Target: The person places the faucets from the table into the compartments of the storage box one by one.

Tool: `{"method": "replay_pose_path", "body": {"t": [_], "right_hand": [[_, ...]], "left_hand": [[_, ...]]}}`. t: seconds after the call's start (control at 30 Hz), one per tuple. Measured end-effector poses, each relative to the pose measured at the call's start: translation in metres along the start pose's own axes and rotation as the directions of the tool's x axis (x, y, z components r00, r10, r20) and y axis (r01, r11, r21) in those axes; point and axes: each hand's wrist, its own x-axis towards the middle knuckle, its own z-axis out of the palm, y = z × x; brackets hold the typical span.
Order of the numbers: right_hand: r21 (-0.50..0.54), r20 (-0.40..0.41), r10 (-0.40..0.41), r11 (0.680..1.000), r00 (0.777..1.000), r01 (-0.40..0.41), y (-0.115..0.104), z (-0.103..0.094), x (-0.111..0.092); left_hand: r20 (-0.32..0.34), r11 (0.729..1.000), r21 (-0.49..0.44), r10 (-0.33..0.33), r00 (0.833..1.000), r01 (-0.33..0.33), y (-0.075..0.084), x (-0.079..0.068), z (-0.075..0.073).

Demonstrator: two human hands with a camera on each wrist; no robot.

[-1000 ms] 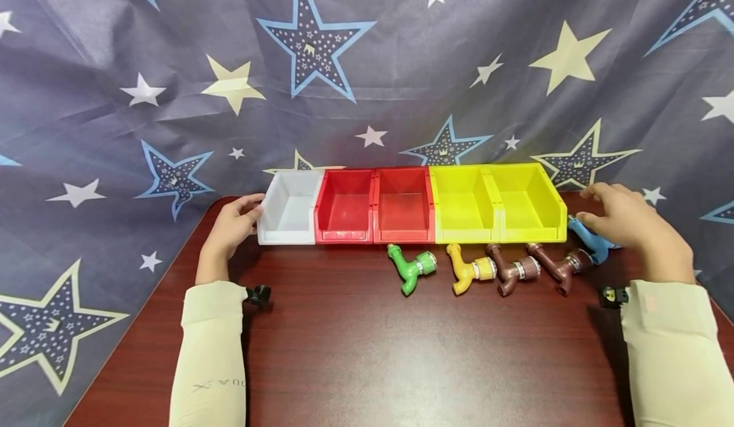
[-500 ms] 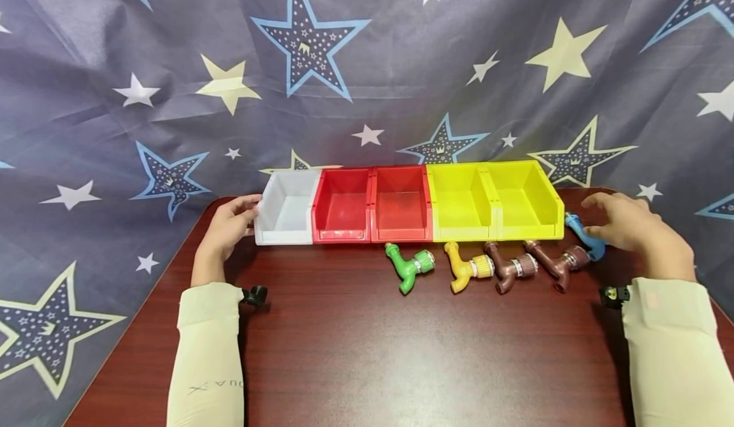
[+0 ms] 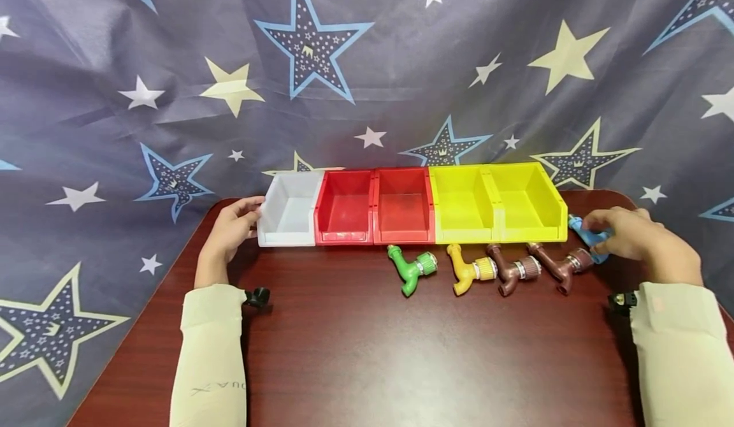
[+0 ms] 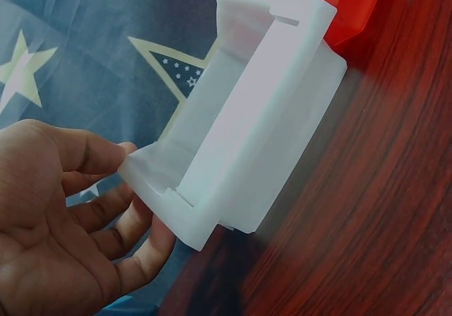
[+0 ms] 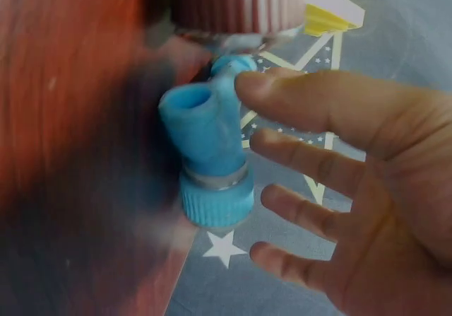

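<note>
In the head view my left hand (image 3: 229, 229) is at the outer side of a white bin (image 3: 289, 207). The left wrist view shows its thumb and fingers (image 4: 145, 242) touching the bin's outer wall and edge, not wrapped round it. On the far right my right hand (image 3: 636, 236) hovers at a blue plastic tap (image 3: 590, 239), partly covering it. Its fingers (image 5: 307, 160) are spread and slightly bent in the right wrist view, with the thumb overlapping the tap's upper end; I cannot tell whether it touches. The tap's ribbed handle stays uncovered there.
Two red bins (image 3: 345, 207) and two yellow bins (image 3: 524, 204) continue the row rightward. Before them on the dark red table (image 3: 401, 357) lie a green tap (image 3: 411, 271), a yellow tap (image 3: 470, 271) and two brown taps (image 3: 510, 271). A starry cloth (image 3: 395, 64) hangs behind.
My right hand has come down closer to the blue tap, its fingertips now overlapping it. The left hand stays at the white bin. Bins and taps have not moved.
</note>
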Motion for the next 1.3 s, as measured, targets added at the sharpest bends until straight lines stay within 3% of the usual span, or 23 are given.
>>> {"method": "replay_pose_path", "body": {"t": [0.13,0.4,0.63,0.77,1.07,1.3], "right_hand": [[-0.036,0.004,-0.021,0.999,1.000,0.021,0.004,0.005,-0.004],[-0.125,0.005,-0.104,0.987,0.995,0.104,0.005,0.009,-0.004],[-0.165,0.027,-0.182,0.969,0.983,0.183,0.008,0.014,-0.002],[-0.179,0.023,-0.225,0.958,0.974,0.226,0.012,0.016,0.000],[-0.193,-0.007,-0.209,0.960,0.978,0.204,0.014,0.019,0.000],[-0.179,-0.034,-0.167,0.971,0.985,0.159,0.009,0.010,0.000]], "left_hand": [[0.004,1.000,0.002,-0.004,1.000,0.004,0.000,-0.001,0.003],[0.015,0.999,-0.008,-0.035,0.999,0.035,0.019,-0.008,0.004],[0.004,1.000,0.001,-0.027,1.000,0.027,0.005,-0.002,0.001],[0.005,1.000,-0.007,-0.028,1.000,0.028,0.006,-0.002,0.001],[0.024,0.999,-0.008,-0.043,0.999,0.043,0.036,-0.024,0.005],[0.020,0.999,-0.014,-0.041,0.999,0.042,0.031,-0.019,0.004]]}}
